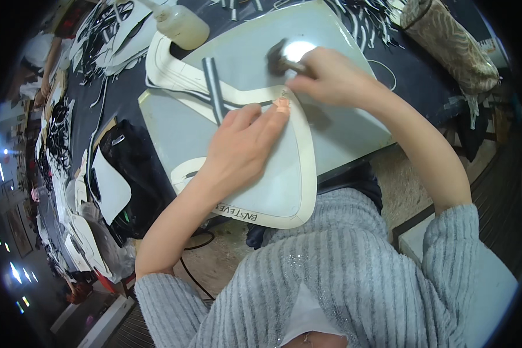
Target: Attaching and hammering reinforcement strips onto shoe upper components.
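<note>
My right hand (336,78) is closed around the handle of a hammer (279,60), its blurred dark head raised over a pale slab (342,124). My left hand (240,139) lies on a pale curved panel (305,168) with a cream border, which hangs past the slab's near edge. Its fingers reach toward the panel's far corner, and orange wrap (281,105) covers one fingertip. Beside this hand a grey metal bar (213,87) rests across the panel's band. A thin dark strip runs along the band toward my left fingertips. What lies under those fingertips is hidden.
A squeeze bottle (182,27) of cloudy liquid stands at the far left. Cut pieces and strips (119,43) pile up behind it. A patterned roll (449,46) lies at the far right. A black bag (136,174) and white cut pieces (111,184) are at left.
</note>
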A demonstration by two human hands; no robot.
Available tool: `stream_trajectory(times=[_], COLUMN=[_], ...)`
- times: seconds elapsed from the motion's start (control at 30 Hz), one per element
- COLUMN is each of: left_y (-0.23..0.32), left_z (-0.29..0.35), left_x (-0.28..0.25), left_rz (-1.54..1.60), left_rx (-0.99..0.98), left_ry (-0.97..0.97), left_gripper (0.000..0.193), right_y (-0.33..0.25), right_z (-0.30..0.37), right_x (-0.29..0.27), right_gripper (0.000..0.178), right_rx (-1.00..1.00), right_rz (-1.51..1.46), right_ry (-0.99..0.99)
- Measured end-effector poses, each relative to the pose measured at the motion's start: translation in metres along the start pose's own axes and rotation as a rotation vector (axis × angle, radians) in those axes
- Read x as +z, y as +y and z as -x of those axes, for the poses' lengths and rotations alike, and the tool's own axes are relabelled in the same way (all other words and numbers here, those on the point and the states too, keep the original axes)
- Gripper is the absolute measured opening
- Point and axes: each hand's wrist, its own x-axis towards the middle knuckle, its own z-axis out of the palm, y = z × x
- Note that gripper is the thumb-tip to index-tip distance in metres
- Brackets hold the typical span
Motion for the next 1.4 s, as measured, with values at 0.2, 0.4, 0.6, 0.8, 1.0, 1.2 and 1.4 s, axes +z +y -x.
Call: stream_trajectory(times=[0.2,0.4,0.6,0.8,1.0,1.2,1.4], left_y=[-0.030,-0.032,-0.043,-0.061,-0.061,-0.052,-0.057], left_z=[0.028,0.012,0.010,-0.021,-0.034,-0.024,-0.015], left_x=[-0.009,-0.019,-0.024,-0.046,-0.040,-0.027,-0.013], left_rz=[0.285,-0.102,-0.264,0.113,0.599,0.656,0.713], left_rx=[-0.166,-0.356,-0.093,-0.200,-0.421,-0.492,-0.401], left_ry=[0.469,0.404,-0.015,-0.119,-0.278,-0.139,-0.071], left_gripper=[0.057,0.075,0.067,0.047,0.039,0.045,0.041], right_y=[-0.025,-0.027,-0.029,-0.029,-0.030,-0.031,-0.035], right_z=[0.040,0.049,0.046,0.050,0.048,0.043,0.042], right_x=[-0.008,0.018,0.011,0.013,0.010,0.007,0.006], right_gripper=[0.036,0.033,0.032,0.031,0.034,0.033,0.033], right_rx=[-0.035,-0.135,-0.054,-0.046,0.003,0.025,0.014], right_rz=[0.032,0.330,0.306,0.278,0.251,0.232,0.262], right_ry=[0.168,0.085,0.023,0.056,0.015,-0.023,-0.010])
